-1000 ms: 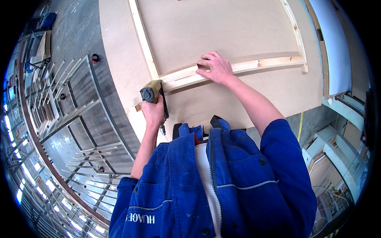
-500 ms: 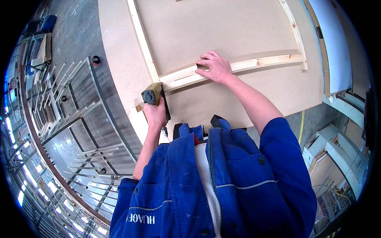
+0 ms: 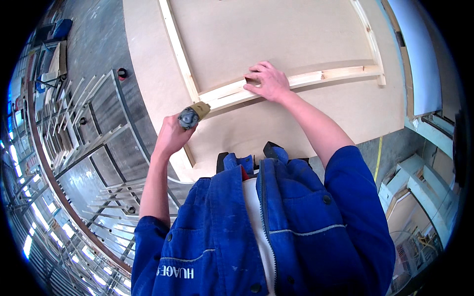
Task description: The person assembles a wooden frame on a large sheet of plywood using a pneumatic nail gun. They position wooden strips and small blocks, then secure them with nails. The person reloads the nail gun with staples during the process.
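Note:
My left hand (image 3: pixel 170 137) is wrapped around the handle of a yellowish nail gun (image 3: pixel 198 111) with a dark grey cap. Its nose end meets the left corner of a pale wooden frame, where a long crosswise strip (image 3: pixel 340 75) joins a lengthwise strip (image 3: pixel 178 49). My right hand (image 3: pixel 271 83) grips the crosswise strip near its middle, fingers over the far side and thumb on the near side. A dark patch shows between thumb and fingers; I cannot make out what it is. The frame lies flat on a large beige board (image 3: pixel 291 123).
Another strip's short end (image 3: pixel 187 157) lies below the nail gun. A metal rack (image 3: pixel 123 106) with thin wooden strips stands on the floor to the left. At the right are a white panel (image 3: pixel 417 64) and pale green machine parts (image 3: pixel 419 185). A thin hose (image 3: pixel 178 182) passes by my left forearm.
My left hand has swung outward to the left and the nail gun has turned with it, hiding its black magazine. The strip end beneath shows more. My right hand keeps its place on the strip.

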Demonstrator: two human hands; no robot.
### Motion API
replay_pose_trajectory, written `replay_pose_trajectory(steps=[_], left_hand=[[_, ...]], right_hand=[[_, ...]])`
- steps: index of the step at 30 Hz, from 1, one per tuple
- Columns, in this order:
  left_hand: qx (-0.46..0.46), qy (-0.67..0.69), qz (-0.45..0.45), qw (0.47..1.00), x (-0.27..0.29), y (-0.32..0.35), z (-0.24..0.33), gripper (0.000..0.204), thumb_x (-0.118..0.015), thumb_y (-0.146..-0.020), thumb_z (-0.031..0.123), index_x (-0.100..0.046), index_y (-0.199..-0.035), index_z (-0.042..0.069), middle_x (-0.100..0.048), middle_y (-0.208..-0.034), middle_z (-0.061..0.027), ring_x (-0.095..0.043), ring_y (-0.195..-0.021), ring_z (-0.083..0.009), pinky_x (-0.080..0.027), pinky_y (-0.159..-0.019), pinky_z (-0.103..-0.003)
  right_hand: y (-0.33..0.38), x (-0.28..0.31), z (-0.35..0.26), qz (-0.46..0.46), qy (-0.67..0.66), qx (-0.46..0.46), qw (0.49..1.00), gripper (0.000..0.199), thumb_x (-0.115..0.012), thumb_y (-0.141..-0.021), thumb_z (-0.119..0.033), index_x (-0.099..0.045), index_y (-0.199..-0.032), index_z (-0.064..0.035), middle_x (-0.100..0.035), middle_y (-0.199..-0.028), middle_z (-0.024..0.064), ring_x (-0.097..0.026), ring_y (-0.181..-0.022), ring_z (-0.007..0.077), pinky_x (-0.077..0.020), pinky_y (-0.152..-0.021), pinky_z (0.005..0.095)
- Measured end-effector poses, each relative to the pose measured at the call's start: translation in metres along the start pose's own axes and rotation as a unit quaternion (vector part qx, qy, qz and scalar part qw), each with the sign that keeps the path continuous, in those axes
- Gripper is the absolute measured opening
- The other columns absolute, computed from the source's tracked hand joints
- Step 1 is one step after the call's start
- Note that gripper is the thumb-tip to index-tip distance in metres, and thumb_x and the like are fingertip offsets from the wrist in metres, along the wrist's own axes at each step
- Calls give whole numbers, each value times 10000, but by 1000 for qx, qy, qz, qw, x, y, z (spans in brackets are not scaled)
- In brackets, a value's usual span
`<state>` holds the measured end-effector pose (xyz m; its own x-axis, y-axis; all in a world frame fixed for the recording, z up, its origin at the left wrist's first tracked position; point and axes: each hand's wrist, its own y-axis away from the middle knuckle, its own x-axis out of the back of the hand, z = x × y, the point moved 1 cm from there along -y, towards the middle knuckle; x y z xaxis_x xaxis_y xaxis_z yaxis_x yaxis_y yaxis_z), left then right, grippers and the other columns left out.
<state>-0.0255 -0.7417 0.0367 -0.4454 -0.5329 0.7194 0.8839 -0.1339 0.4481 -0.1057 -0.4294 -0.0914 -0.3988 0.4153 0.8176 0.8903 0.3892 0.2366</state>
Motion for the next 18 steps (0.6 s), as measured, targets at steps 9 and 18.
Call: replay_pose_trajectory(steps=[9,18], left_hand=[[-33,-81,-74,993,-10,-52,-5,212,-727,-833,138,-724,-996,2,-729,-879,-233,-711,-827,-408,-578,-752,-446],[-41,-78,-85,992,-11,-54,-14,221,-724,-856,157,-705,-980,-25,-725,-879,-240,-711,-830,-407,-574,-761,-447]], right_hand=[[0,0,3,-1,-16,8,1000,420,-661,-898,-554,-757,-1213,-293,-640,-1332,-83,-500,-1336,141,-523,-1040,383],[0,0,4,1,-26,8,1000,407,-674,-893,-539,-758,-1203,-289,-654,-1315,-77,-510,-1328,151,-519,-1042,374]])
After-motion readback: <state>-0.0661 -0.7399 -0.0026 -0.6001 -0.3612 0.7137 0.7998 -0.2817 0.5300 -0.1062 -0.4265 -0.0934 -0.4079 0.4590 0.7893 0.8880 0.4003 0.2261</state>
